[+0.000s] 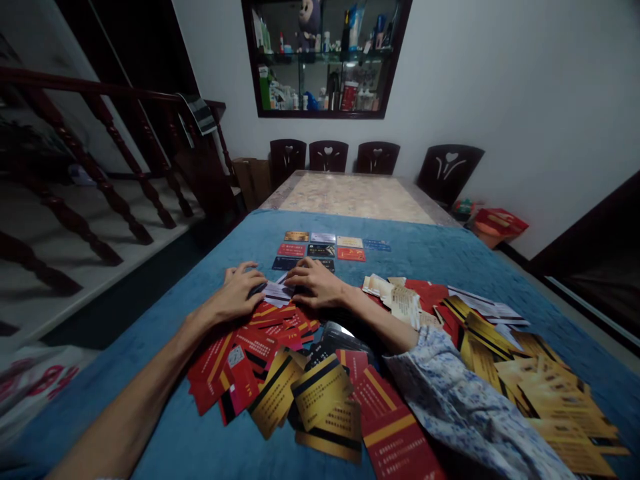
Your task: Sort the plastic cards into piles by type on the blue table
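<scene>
Several silver-white cards (277, 293) with dark stripes lie fanned between my two hands. My left hand (240, 291) rests at their left side, fingers spread and curved down, fingertips touching the card edges. From the right, my right hand (315, 281) reaches over them with its fingers apart and bent; its fingertips meet the cards. Under and in front of both hands spreads a loose heap of red cards (215, 370), with gold cards (323, 393) and black cards (320, 350) mixed in. What lies beneath my palms is hidden.
Beyond my hands, cards lie in neat rows, among them a red card (351, 255) and a gold card (297, 236). At right is a pile of gold cards (555, 393) and cream cards (403, 303). A blue cloth (200, 287) covers the near table. Chairs (329, 157) stand behind.
</scene>
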Action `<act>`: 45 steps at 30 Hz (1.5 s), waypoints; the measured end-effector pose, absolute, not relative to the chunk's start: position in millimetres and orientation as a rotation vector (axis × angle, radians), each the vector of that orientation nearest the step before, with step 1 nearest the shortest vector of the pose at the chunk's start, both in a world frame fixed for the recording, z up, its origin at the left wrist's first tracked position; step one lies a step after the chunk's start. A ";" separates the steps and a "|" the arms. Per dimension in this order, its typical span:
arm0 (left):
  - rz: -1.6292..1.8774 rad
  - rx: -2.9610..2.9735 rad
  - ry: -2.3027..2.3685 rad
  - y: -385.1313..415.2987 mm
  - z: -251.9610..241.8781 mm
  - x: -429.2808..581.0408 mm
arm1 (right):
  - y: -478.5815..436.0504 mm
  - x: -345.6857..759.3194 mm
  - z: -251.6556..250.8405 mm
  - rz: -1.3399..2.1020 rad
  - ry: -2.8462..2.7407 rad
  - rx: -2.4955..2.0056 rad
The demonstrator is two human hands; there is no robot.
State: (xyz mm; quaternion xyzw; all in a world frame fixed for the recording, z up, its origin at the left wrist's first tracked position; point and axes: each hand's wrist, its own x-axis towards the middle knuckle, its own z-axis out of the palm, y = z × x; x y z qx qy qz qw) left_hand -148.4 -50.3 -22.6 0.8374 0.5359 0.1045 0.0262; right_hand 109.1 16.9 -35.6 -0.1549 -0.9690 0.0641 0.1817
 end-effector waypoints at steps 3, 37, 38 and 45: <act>0.263 2.603 1.645 -52.3 -22.4 -147.4 | 13.7 108.7 -39.0 0.193 -2.759 -0.404; 0.278 2.654 1.333 -56.9 -17.9 -148.1 | 14.3 113.3 -49.4 0.183 -2.669 -0.198; 0.292 2.655 1.325 -56.9 -17.3 -148.5 | 13.9 113.4 -49.0 0.181 -2.665 -0.192; 0.445 2.646 1.254 -53.4 -17.2 -149.8 | 15.5 111.8 -54.1 0.129 -2.625 -0.202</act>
